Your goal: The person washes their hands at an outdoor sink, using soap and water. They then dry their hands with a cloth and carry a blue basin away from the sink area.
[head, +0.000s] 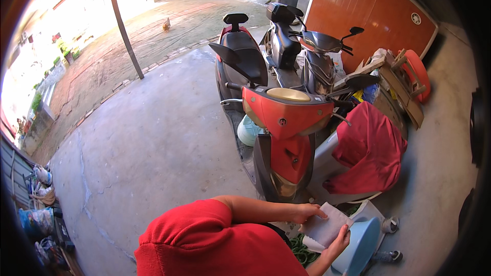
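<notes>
Between my two hands is a folded pale cloth (327,227) with a scalloped edge. My left hand (310,213) grips its upper left side, the thumb lying on top. On the lower right edge, my right hand (339,240) pinches it with the thumb up. A light blue plastic basin (358,246) stands tilted just right of my right hand. Below the cloth lies a coil of green rope or hose (301,249), partly hidden by my arm and the cloth.
A red electric scooter (291,122) stands close ahead, a dark one (318,61) behind it. Right of them a dark red cloth (370,149) covers something. A clear bottle (385,256) lies beside the basin. A metal post (124,27) stands at the floor's edge.
</notes>
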The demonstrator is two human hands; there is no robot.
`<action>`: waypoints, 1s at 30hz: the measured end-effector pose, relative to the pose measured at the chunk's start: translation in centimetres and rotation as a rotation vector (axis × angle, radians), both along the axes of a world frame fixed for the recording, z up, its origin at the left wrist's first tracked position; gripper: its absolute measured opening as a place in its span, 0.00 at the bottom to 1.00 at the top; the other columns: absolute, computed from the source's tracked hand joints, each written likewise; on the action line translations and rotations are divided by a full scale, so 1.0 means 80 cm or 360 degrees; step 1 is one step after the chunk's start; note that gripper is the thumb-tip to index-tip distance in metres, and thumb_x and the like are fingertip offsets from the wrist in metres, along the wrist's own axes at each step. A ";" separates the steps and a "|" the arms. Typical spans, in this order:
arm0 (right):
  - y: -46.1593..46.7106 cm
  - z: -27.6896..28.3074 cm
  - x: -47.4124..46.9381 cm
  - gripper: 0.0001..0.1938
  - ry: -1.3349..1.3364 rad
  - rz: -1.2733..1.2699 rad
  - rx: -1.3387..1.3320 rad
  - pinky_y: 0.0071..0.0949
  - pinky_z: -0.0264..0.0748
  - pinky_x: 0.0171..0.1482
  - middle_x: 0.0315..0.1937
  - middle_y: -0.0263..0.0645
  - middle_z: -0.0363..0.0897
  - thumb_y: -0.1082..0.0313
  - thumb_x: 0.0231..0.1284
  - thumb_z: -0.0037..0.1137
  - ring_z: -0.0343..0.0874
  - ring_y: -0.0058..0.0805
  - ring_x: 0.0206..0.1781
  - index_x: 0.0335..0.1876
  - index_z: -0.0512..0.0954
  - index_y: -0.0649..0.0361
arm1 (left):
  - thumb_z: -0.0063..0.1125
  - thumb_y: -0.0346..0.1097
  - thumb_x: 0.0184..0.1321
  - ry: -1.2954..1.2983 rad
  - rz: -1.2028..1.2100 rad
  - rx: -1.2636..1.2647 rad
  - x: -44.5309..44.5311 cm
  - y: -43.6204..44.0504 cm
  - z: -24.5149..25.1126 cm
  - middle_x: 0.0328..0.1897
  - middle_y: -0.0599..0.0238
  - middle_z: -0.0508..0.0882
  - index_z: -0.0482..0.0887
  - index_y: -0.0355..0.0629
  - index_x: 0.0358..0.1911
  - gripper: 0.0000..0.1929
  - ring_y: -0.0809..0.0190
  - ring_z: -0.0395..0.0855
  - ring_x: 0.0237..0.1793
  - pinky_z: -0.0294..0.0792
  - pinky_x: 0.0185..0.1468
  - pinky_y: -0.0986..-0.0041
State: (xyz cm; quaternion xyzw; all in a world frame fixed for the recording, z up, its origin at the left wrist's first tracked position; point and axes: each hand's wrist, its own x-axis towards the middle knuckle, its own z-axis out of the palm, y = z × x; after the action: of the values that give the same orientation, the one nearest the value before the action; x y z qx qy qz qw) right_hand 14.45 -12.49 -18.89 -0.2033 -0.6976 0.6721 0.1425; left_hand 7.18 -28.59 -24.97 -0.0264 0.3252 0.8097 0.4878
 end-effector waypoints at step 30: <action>-0.013 -0.012 0.007 0.20 0.0032 0.0106 -0.0691 0.24 0.72 0.49 0.47 0.40 0.72 0.55 0.69 0.48 0.73 0.28 0.50 0.55 0.68 0.64 | 0.51 0.42 0.64 0.1860 0.0307 -0.0828 0.045 0.021 0.041 0.33 0.48 0.83 0.67 0.44 0.53 0.18 0.43 0.83 0.35 0.73 0.40 0.57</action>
State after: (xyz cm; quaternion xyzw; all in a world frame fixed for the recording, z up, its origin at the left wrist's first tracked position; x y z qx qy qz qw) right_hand 14.98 -13.53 -19.86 -0.1993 -0.5415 0.8128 0.0799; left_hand 10.82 -26.94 -21.66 0.2723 0.7190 0.6255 0.1330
